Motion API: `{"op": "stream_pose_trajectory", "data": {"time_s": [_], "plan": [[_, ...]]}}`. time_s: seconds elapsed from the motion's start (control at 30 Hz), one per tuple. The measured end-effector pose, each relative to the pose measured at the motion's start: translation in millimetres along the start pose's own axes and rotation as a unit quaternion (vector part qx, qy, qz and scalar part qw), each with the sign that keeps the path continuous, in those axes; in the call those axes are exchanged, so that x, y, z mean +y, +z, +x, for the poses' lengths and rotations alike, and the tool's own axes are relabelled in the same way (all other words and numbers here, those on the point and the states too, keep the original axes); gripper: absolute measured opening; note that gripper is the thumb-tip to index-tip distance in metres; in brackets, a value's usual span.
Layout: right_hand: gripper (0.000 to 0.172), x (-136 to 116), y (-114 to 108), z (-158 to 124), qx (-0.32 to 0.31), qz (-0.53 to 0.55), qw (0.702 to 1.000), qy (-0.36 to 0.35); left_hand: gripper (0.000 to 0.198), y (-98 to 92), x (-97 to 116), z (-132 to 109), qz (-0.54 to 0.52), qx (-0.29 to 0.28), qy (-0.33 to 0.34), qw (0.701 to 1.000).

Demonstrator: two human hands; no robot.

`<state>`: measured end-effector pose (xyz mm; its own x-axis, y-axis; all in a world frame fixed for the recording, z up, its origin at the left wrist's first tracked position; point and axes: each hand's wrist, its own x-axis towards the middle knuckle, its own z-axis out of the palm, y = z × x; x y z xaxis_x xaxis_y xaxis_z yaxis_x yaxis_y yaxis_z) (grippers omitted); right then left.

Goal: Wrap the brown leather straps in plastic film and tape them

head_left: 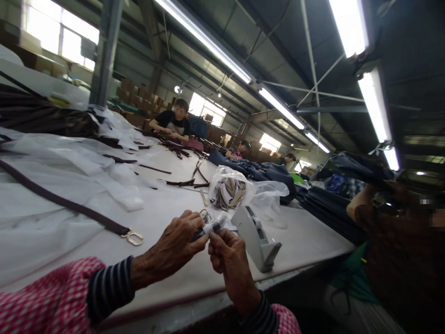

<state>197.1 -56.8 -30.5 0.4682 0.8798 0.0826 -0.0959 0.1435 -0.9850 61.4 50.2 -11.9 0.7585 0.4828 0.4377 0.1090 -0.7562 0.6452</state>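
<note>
Factory worktable (pixel 306 236) scanned; found left hand (pixel 174 243) and right hand (pixel 227 257) clamped on dark strap (pixel 197 234), white wrap (pixel 213 226) round it. Judged wrapping mid-step; reckoned steady pinch needed next.

I sit in a factory hall: a long white table (pixel 167 199) with dark straps (pixel 62 200), cardboard boxes (pixel 134 93) stacked behind, tube lights (pixel 208 39) overhead, other workers (pixel 175 121) alongside.

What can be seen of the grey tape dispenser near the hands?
The tape dispenser is a grey, plastic-looking wedge with a pale roll in its top slot. It stands upright on the white table near the front edge, beside the right hand, which pinches a strap end, seemingly untouched, with a clear plastic bag behind it.
</note>
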Motion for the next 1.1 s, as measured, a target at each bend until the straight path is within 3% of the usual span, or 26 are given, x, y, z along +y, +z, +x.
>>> {"op": "stream_pose_trajectory", "data": {"time_s": [0.23,0.37,0.5,0.8,0.9,1.0,1.1], "plan": [[0.038,-4,-1,0,-0.003,-0.022,0.996,-0.091,0.031,-15.9,10,2,-0.095,-0.047,0.017,0.994],[0.039,-5,1,2,0.004,-0.027,0.992,-0.126,0.032,-15.5,13,1,-0.174,-0.061,-0.044,0.982],[0.039,3,6,3,0.005,0.031,0.991,-0.133,0.035,-10.5,16,-3,-0.24,-0.054,-0.108,0.963],[0.044,17,12,6,0.035,0.033,0.988,-0.145,0.04,-11.2,21,-12,-0.401,-0.043,-0.112,0.908],[0.044,21,8,1,0.041,-0.003,0.991,-0.127,0.042,-7.3,12,-10,-0.416,-0.056,-0.115,0.9],[0.034,19,0,-6,0.071,-0.086,0.98,-0.165,0.045,-4.2,4,-9,-0.381,-0.041,-0.094,0.919],[0.015,6,-11,-12,0.107,-0.246,0.924,-0.272,0.044,-4.2,5,-9,-0.346,-0.047,-0.094,0.932]]}}
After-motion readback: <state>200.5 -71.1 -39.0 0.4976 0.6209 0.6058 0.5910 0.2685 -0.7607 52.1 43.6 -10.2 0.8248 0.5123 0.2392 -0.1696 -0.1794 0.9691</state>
